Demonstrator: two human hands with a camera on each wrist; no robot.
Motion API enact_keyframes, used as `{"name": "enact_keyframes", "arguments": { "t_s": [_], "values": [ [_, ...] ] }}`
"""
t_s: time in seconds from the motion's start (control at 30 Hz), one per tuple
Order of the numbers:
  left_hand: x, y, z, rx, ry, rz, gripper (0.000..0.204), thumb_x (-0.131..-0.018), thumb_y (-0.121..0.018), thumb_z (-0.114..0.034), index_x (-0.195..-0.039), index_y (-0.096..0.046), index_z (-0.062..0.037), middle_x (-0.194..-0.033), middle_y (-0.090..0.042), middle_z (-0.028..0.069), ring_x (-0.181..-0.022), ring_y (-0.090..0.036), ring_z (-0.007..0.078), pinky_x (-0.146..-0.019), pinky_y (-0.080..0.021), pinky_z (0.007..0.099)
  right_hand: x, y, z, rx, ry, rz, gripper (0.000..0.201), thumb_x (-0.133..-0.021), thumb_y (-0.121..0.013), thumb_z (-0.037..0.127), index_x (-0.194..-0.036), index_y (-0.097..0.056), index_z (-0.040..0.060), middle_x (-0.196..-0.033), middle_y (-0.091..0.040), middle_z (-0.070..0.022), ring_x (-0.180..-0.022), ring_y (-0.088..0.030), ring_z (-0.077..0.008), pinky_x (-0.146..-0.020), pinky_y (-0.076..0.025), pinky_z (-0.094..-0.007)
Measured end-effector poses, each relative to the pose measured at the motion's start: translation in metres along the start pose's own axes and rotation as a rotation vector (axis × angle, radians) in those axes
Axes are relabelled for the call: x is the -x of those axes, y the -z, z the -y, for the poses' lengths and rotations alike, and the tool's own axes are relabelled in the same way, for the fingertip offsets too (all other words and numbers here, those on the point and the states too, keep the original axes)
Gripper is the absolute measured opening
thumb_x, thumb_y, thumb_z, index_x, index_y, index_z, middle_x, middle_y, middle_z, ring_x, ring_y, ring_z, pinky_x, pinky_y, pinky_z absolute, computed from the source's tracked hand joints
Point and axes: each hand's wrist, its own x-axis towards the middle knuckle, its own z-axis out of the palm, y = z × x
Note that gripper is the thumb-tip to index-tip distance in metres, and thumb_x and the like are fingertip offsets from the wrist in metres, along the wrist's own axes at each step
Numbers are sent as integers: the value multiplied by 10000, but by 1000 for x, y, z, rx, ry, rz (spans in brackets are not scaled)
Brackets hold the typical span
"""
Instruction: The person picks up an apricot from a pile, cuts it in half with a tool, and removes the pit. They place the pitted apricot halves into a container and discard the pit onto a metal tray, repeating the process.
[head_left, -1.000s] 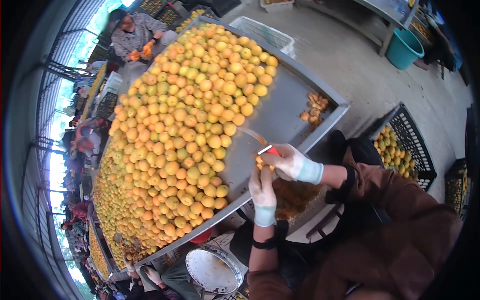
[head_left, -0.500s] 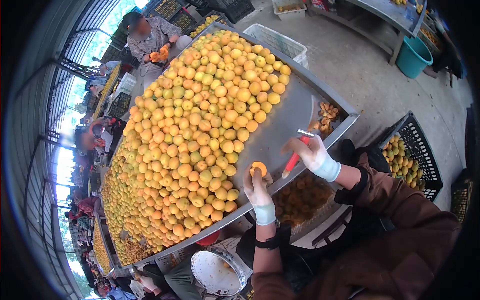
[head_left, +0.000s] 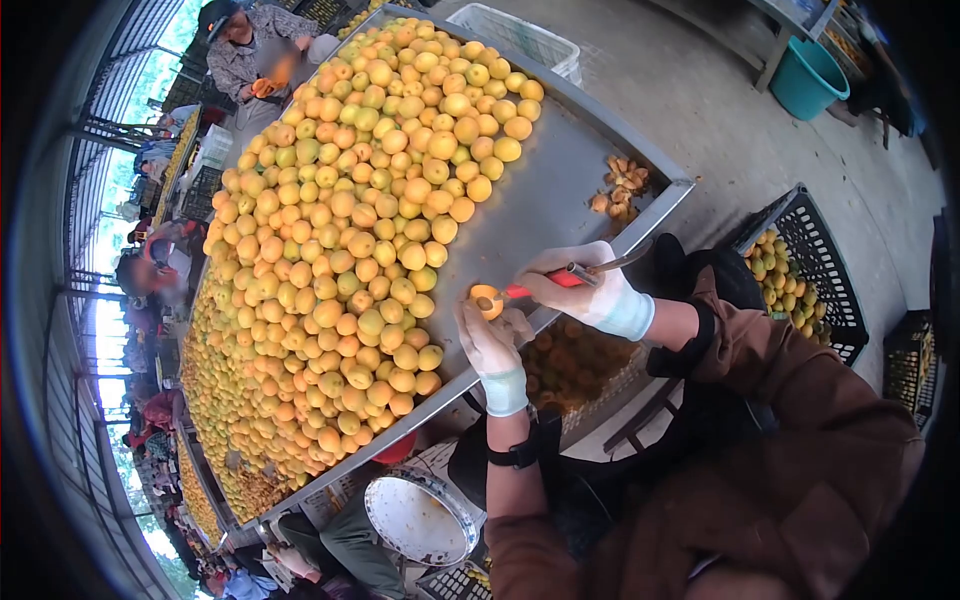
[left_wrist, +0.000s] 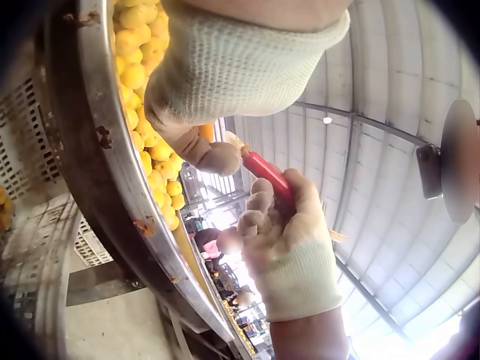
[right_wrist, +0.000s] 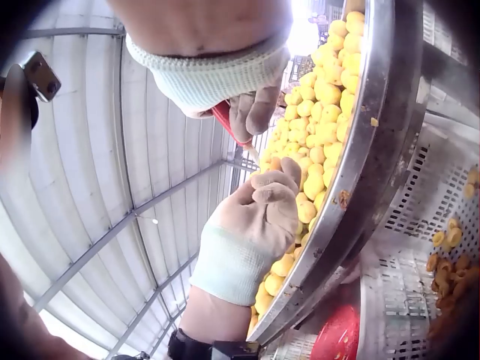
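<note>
My gloved left hand [head_left: 492, 340] holds a cut orange fruit [head_left: 486, 301] with a brown centre facing up, over the near edge of the metal table. In my gloved right hand [head_left: 585, 290] is a red-handled tool [head_left: 566, 277], its tip at the fruit and a curved metal end pointing back past the wrist. The left wrist view shows the red handle [left_wrist: 268, 177] gripped by the right hand [left_wrist: 289, 247], its tip beside the left thumb. In the right wrist view the left hand [right_wrist: 255, 214] has curled fingers that mostly hide the fruit.
A large heap of yellow-orange fruit [head_left: 330, 240] covers much of the metal table [head_left: 570, 150]. Brown scraps [head_left: 622, 185] lie in its right corner. Below the edge are a crate of fruit pieces [head_left: 575, 365] and a white bucket [head_left: 420, 515]. A black crate [head_left: 825, 265] stands right; another person sits across.
The right hand has come back to the left hand from the right, and the red tool has turned so its tip meets the fruit. The cut fruit has stayed in the left hand.
</note>
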Motion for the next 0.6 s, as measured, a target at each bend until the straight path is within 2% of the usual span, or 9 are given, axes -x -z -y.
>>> {"name": "enact_keyframes", "arguments": {
  "t_s": [0.13,0.2,0.27,0.3,0.37,0.4,0.43,0.5,0.6],
  "values": [
    [3,-3,-5,-43,-70,63,541,-1021,-339,-418,-1367,-356,-3,-990,-552,158,-518,-554,214,-516,-448,302,1,-2,-1,-34,-38,-8,200,-763,-634,12,-952,-644,76,-936,-675,-74,-810,-661,-237,-723,-534,-287],
    [7,-8,-10,-53,-86,69,546,-1021,-333,-407,-1383,-347,1,-993,-551,161,-527,-562,217,-531,-457,307,1,-1,0,50,-14,7,196,-772,-631,14,-961,-639,64,-946,-677,-87,-810,-667,-243,-739,-542,-284],
    [9,-11,-12,42,-88,95,495,-998,-350,-298,-1386,-342,8,-961,-546,146,-567,-561,201,-567,-458,304,1,1,2,37,-19,12,197,-771,-634,17,-962,-640,63,-953,-680,-92,-814,-670,-241,-752,-544,-286],
    [8,-9,-10,42,-88,94,495,-998,-350,-298,-1386,-342,8,-961,-546,146,-567,-561,201,-567,-458,304,1,1,3,24,-22,16,198,-770,-636,20,-963,-641,61,-960,-682,-96,-818,-674,-240,-765,-546,-288],
    [6,-5,-4,-101,-183,92,460,-937,-370,-172,-1357,-359,14,-929,-530,125,-603,-530,174,-588,-444,288,1,-1,6,-98,-99,3,191,-779,-637,26,-966,-641,60,-962,-683,-96,-828,-675,-236,-767,-546,-289],
    [8,-5,-4,-102,-182,93,460,-937,-370,-172,-1357,-359,14,-929,-530,125,-603,-530,174,-588,-444,288,2,-2,7,-221,-176,-11,184,-788,-639,32,-970,-641,59,-964,-684,-95,-838,-675,-232,-769,-546,-290],
    [10,-6,-6,-174,-211,94,447,-912,-378,-139,-1334,-372,8,-924,-521,115,-611,-509,159,-591,-433,277,3,-2,7,-221,-177,-12,184,-788,-639,32,-970,-641,59,-964,-684,-95,-838,-675,-232,-769,-546,-290],
    [11,-7,-6,-248,-237,96,438,-887,-385,-105,-1312,-384,3,-919,-512,105,-619,-487,144,-595,-422,266,6,-4,3,55,2,4,164,-813,-635,38,-975,-647,63,-980,-684,-83,-854,-673,-223,-765,-541,-290],
    [10,-8,-3,-241,-188,65,410,-870,-395,-96,-1271,-406,-12,-919,-511,98,-616,-466,125,-586,-405,250,8,-4,1,4,-85,21,167,-821,-627,45,-983,-652,76,-980,-679,-64,-864,-666,-215,-763,-536,-295]
  ]
}}
